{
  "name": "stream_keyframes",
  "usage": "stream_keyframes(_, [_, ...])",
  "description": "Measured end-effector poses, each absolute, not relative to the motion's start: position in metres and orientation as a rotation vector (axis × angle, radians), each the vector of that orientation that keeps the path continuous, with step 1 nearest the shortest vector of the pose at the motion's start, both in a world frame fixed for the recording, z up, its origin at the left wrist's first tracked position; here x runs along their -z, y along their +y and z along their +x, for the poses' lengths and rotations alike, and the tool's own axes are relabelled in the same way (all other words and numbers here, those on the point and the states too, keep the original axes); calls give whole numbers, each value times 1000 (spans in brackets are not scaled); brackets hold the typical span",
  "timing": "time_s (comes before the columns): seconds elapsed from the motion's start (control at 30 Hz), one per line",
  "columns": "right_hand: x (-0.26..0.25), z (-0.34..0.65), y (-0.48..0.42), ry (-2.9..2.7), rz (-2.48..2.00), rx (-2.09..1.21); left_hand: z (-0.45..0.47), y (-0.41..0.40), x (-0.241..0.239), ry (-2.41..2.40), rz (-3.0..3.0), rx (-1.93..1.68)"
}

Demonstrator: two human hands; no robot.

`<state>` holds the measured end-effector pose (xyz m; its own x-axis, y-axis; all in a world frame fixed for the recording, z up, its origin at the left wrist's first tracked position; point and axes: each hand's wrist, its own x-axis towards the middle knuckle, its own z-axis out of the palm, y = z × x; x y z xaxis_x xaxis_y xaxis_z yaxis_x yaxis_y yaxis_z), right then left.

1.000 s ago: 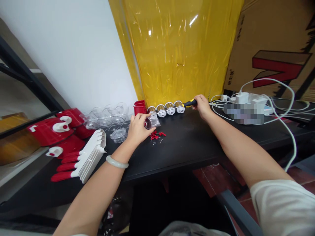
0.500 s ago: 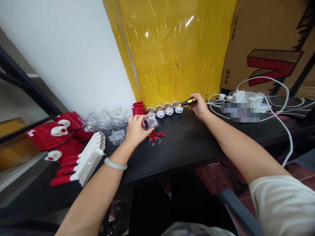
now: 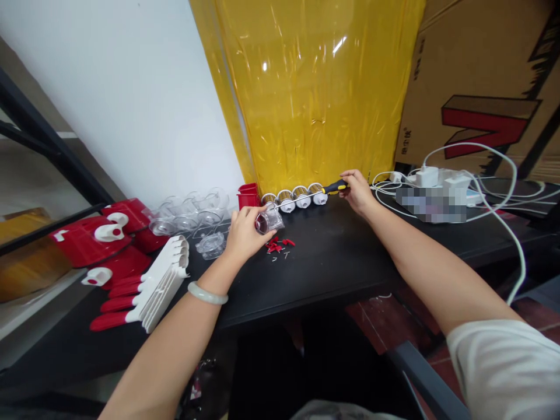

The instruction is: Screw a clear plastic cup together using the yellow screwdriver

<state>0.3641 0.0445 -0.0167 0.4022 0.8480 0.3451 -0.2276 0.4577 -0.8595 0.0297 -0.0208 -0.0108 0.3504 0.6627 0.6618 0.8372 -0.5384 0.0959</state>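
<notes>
My left hand (image 3: 247, 232) is closed around a clear plastic part (image 3: 273, 219) with a dark reddish round end, held just above the black table. My right hand (image 3: 356, 192) grips the black and yellow handle of a screwdriver (image 3: 335, 187). Its long shaft runs left to the top of the clear part; whether the tip meets a screw is too small to tell. Just below the left hand lie small red pieces (image 3: 275, 246) and a few tiny screws (image 3: 286, 255). Behind the shaft stand several white-and-gold cylinders (image 3: 301, 197) in a row.
A red container (image 3: 248, 195) stands beside the cylinders. To the left are clear plastic cups (image 3: 190, 210), another clear part (image 3: 211, 245), red housings (image 3: 83, 242) and white parts with red handles (image 3: 157, 286). White cables and adapters (image 3: 426, 176) lie at right, before a cardboard box (image 3: 481, 76).
The view has shifted slightly. Both hands keep their holds, with the screwdriver still laid against the clear part; the right fingers sit a little differently on the handle.
</notes>
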Motion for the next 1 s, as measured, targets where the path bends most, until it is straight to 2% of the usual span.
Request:
stream_keyframes(0.33, [16,366,40,-911,-748,-886,30,-21,11,-1342,-2360,969])
stream_keyframes(0.7, [23,371,53,-1041,-958,-602,29,-19,12,-1324,-2355,985])
stream_keyframes(1.0, [17,368,46,-975,-870,-771,29,-19,12,-1335,-2354,981])
